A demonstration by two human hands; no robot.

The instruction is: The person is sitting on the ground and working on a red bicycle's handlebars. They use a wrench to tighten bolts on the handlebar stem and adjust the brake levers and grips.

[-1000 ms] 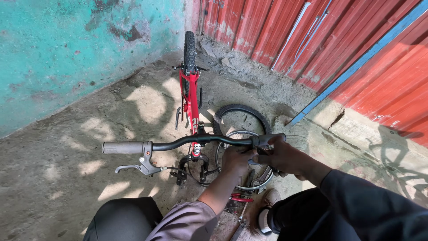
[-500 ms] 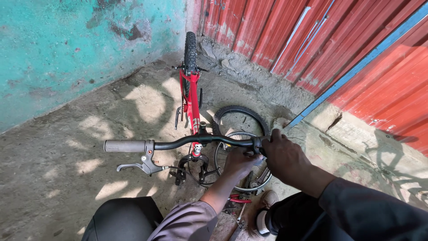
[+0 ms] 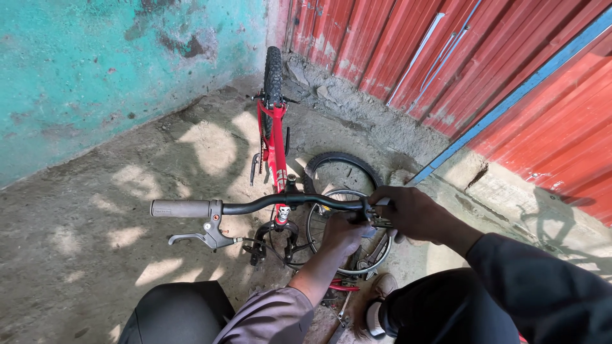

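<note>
The person is sitting low over a small red bicycle that is standing on the concrete floor, its rear tyre pointing away toward the corner where a turquoise wall is meeting red corrugated sheeting. Both hands are working at the right end of the black handlebar. The right hand is wrapping over that end, its fingers curling shut around the bar and the fitting there. The left hand is coming up from below just beside it, fingers pressing together against the underside of the bar; exactly what they are pinching I cannot tell. The grey grip and the silver brake lever at the bar's other end are hanging free, well apart from both hands. A loose wheel and a black tyre are lying on the floor under the bar.
</note>
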